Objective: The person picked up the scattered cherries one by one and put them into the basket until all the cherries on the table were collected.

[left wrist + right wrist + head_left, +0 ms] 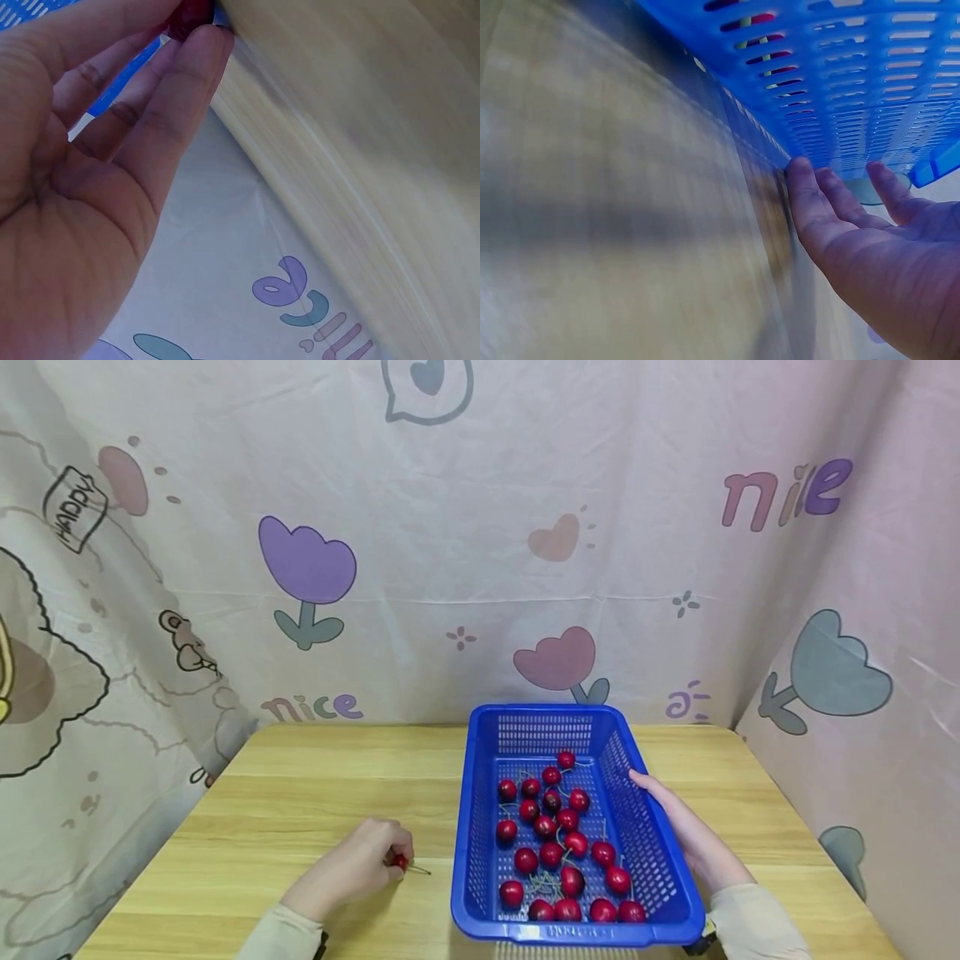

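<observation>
My left hand (367, 860) pinches a red cherry (401, 862) by its body, close over the table left of the basket. The cherry's thin stem points right in the head view. In the left wrist view, the cherry (191, 19) shows between thumb and fingertips at the top edge. A blue plastic basket (462, 827) stands to the right, with many dark red cherries (551, 854) spread over its floor, most with green stems. My right hand (690, 827) lies along the basket's right side, one fingertip at the rim. In the right wrist view, straight fingers (817, 202) reach the slotted outer wall.
The light wooden table (322, 785) ends at a pale curtain (442, 543) printed with flowers and words, which also hangs at both sides. The basket's far rim comes right up to the table's back edge in the head view.
</observation>
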`<state>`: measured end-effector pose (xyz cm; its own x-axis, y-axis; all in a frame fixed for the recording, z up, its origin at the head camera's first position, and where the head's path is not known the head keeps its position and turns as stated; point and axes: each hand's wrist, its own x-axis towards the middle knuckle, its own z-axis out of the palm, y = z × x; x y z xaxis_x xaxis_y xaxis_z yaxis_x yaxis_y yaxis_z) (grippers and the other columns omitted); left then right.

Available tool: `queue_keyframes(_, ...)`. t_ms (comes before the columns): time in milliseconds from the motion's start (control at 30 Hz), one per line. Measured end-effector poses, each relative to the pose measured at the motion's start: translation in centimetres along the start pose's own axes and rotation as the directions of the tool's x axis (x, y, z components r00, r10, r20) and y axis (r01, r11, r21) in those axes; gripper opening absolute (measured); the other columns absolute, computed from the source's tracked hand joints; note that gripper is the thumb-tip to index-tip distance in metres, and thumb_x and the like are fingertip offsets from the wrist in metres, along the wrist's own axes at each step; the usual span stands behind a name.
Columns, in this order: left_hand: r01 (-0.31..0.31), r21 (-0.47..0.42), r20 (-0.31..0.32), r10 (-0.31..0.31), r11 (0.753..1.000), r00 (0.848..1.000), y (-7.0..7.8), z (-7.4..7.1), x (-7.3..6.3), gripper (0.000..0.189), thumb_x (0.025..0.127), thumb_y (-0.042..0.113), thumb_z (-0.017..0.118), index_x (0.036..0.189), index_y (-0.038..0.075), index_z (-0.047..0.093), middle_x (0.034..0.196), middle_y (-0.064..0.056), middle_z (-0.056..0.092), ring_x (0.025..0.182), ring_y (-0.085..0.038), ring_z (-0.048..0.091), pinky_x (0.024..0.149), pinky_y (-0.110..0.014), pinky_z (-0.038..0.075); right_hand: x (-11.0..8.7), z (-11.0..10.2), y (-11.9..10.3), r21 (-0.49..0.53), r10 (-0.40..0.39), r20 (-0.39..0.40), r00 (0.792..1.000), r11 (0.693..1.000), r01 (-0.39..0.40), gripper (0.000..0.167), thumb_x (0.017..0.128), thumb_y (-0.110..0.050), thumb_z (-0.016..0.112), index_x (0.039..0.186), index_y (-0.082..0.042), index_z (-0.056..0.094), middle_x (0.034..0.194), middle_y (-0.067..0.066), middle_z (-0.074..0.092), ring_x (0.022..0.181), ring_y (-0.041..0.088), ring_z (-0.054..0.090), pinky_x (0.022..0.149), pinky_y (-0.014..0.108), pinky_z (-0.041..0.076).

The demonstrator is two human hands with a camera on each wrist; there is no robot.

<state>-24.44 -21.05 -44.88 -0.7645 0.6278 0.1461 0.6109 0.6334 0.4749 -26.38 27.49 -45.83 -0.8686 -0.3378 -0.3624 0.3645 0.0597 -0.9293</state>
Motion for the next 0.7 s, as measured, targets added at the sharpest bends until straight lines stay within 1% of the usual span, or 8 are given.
queue_keyframes(100,0.001,-0.013,0.005,0.000,1.000,1.000,-0.1,-0.1,0.1,0.027,0.077,-0.014,0.081,0.080,0.012,0.073,0.076,0.005,0.066,0.072,-0.001,0.055,0.061,-0.018,0.050,0.0,0.0,0.0,0.004,0.002,-0.008,1.000,1.000,-0.002,0.090,0.108,-0.071,0.033,0.172,-0.019,-0.002,0.151,0.019,0.055,0.121,0.029,0.071,0.104,0.059,0.060)
queue_keyframes(267,-0.015,-0.022,0.014,0.015,1.000,1.000,-0.4,-0.3,0.3,0.026,0.077,-0.012,0.082,0.080,0.012,0.074,0.076,0.007,0.066,0.072,0.000,0.055,0.062,-0.018,0.050,0.0,0.1,0.1,0.002,0.004,-0.023,1.000,1.000,-0.004,0.090,0.107,-0.071,0.034,0.173,-0.022,-0.003,0.156,0.023,0.050,0.122,0.031,0.071,0.104,0.060,0.059)
queue_keyframes(433,0.015,-0.053,0.056,-0.012,0.998,0.998,-0.8,-0.7,0.5,0.022,0.081,-0.010,0.082,0.084,0.011,0.075,0.080,0.006,0.070,0.074,0.000,0.056,0.064,-0.019,0.052,-0.1,0.3,0.3,0.002,0.017,-0.049,0.999,1.000,-0.016,0.089,0.107,-0.072,0.036,0.173,-0.026,-0.002,0.163,0.026,0.042,0.123,0.033,0.071,0.102,0.063,0.059)
queue_keyframes(567,0.043,-0.063,0.060,-0.039,0.997,0.997,-0.8,-1.6,0.9,0.019,0.082,-0.009,0.081,0.088,0.009,0.076,0.082,0.003,0.072,0.076,0.001,0.059,0.066,-0.021,0.055,0.0,0.3,0.2,0.004,0.015,-0.050,0.999,1.000,-0.015,0.089,0.106,-0.072,0.036,0.173,-0.027,-0.003,0.164,0.027,0.040,0.124,0.033,0.070,0.103,0.063,0.059)
queue_keyframes(700,0.036,-0.057,0.036,-0.034,0.998,0.999,-0.7,-2.9,1.4,0.017,0.083,-0.010,0.080,0.090,0.005,0.076,0.083,0.000,0.074,0.077,-0.002,0.063,0.068,-0.020,0.058,-0.1,0.3,0.2,0.003,0.016,-0.053,0.998,1.000,-0.016,0.091,0.106,-0.072,0.037,0.173,-0.025,-0.003,0.164,0.027,0.041,0.123,0.033,0.070,0.103,0.063,0.059)
